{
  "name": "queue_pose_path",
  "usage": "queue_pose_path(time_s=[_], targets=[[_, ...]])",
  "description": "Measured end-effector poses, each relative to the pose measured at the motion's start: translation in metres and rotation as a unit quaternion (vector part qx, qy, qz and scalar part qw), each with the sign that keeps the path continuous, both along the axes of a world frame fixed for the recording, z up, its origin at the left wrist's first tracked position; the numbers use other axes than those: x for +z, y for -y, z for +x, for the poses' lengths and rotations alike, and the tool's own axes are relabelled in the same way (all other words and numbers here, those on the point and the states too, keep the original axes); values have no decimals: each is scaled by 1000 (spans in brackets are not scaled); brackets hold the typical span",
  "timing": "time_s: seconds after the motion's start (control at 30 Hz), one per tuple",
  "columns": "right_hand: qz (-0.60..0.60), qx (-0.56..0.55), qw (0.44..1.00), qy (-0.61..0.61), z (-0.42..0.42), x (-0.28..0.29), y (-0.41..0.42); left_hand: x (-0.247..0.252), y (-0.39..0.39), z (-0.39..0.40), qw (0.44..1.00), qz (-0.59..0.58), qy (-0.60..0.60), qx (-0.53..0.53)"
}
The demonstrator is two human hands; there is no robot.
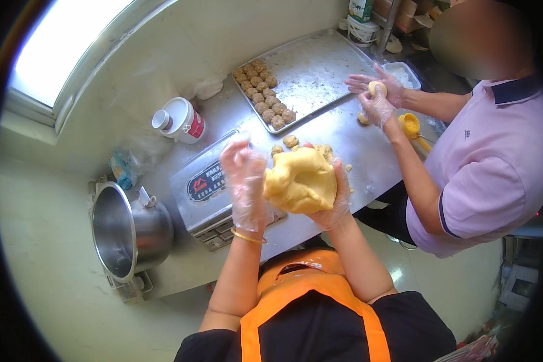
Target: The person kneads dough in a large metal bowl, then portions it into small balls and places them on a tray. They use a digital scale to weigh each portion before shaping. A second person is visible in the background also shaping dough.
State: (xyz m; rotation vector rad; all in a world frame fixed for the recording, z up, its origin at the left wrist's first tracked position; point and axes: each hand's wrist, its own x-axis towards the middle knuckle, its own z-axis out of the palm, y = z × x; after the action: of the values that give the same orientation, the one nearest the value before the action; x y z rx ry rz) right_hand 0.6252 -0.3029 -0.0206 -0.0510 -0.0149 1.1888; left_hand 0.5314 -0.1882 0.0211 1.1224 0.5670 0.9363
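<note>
A large lump of yellow dough (301,181) rests in my right hand (339,203), which wears a clear plastic glove and supports it from the right side and below. My left hand (244,181), gloved too, is raised at the left of the dough with its fingers bent; whether it touches the dough I cannot tell. Nothing shows between its fingers. Behind the dough, small brown balls (290,141) lie on the metal table (371,167). Farther back, a metal baking tray (316,54) holds rows of brown filling balls (262,92) along its left side.
A digital scale (203,185) stands left of my hands, with a steel pot (133,231) beyond it. A white tub (185,120) is near the wall. At right, a co-worker (479,167) holds a small dough ball (377,89) near a yellow-handled scoop (409,124).
</note>
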Motion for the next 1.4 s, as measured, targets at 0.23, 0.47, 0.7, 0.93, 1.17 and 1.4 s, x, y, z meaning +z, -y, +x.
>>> queue_pose_path(time_s=[0.23,0.47,0.7,0.93,1.17,1.4], targets=[[-156,6,966,206,-6,-7,3,25,52,-2,846,472,-239,-61],[-153,-35,936,315,-11,-5,4,1,50,8,780,557,-283,3],[-11,-20,981,192,7,43,-2,49,14,8,992,96,-24,-75],[-110,-27,964,241,-12,45,-7,14,28,-2,978,173,-102,-48],[-142,-86,963,214,-17,31,-24,10,20,3,974,203,-53,-86],[-8,-105,954,282,-3,46,-28,6,1,-29,908,-254,188,-276]])
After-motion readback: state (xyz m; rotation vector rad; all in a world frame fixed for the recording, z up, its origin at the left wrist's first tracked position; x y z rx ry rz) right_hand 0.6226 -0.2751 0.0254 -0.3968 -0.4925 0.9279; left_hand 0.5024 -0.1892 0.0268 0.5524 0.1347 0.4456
